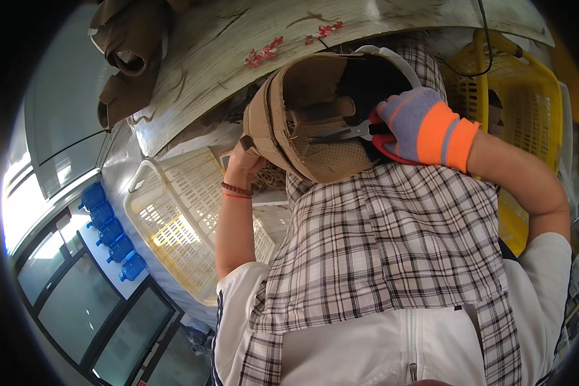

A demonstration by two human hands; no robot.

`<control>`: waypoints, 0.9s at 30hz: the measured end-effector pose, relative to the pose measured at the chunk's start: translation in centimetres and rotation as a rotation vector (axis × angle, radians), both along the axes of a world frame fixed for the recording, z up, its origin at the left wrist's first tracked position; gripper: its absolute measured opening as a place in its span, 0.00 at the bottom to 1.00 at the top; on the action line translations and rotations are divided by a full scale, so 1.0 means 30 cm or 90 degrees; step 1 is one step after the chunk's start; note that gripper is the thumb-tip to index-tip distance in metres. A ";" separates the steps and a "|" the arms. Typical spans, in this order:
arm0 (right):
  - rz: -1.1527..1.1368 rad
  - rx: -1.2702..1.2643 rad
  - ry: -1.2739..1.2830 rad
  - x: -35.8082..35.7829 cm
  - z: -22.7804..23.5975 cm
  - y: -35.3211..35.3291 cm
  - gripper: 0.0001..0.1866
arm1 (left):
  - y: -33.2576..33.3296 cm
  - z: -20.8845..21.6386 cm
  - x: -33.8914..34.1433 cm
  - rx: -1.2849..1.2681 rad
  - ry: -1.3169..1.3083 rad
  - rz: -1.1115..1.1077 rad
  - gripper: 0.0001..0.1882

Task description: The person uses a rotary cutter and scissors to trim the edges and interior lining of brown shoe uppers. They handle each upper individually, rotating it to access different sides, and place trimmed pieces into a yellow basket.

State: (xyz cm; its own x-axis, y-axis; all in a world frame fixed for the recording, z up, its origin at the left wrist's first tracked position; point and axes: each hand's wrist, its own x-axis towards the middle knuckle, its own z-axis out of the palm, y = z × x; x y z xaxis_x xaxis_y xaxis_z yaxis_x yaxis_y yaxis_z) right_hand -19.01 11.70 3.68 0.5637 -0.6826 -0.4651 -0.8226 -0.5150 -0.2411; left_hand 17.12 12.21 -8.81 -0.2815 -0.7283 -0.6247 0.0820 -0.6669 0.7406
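Note:
On my lap rests a hollow brown piece point(267, 122) with thick layered edges, a mesh-like inner face and a dark interior; its exact kind I cannot make out. My left hand point(246, 161), bare with a beaded bracelet at the wrist, is closed on its left edge, the fingertips hidden. My right hand point(415, 125) wears an orange and grey knit glove. It grips red-handled scissors point(347, 134), whose metal blades point left inside the hollow. Whether the blades touch the material is unclear. A plaid apron point(392, 238) lies beneath the piece.
A worn pale tabletop point(212, 71) with red flower marks runs across the far side, brown material point(132, 58) at its left end. A white plastic basket point(180, 219) stands left, a yellow one point(527, 96) right. Several blue water jugs point(112, 235) stand far left. A dark cord point(489, 45) hangs upper right.

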 end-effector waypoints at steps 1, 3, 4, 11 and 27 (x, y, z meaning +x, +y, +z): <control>0.004 -0.001 0.009 0.000 -0.002 -0.001 0.23 | -0.003 0.012 -0.013 -0.002 0.008 0.001 0.12; -0.004 0.004 0.017 0.004 -0.002 -0.004 0.23 | -0.005 0.041 -0.043 -0.018 0.036 0.000 0.12; -0.015 0.008 0.015 0.009 0.005 -0.004 0.22 | -0.006 0.067 -0.062 -0.034 0.056 -0.001 0.12; 0.049 -0.043 0.088 0.018 0.009 -0.009 0.23 | -0.006 0.019 -0.034 -0.030 0.026 -0.018 0.12; -0.164 -0.074 -0.129 -0.073 -0.035 0.041 0.30 | -0.027 0.121 -0.040 0.059 0.082 -0.069 0.12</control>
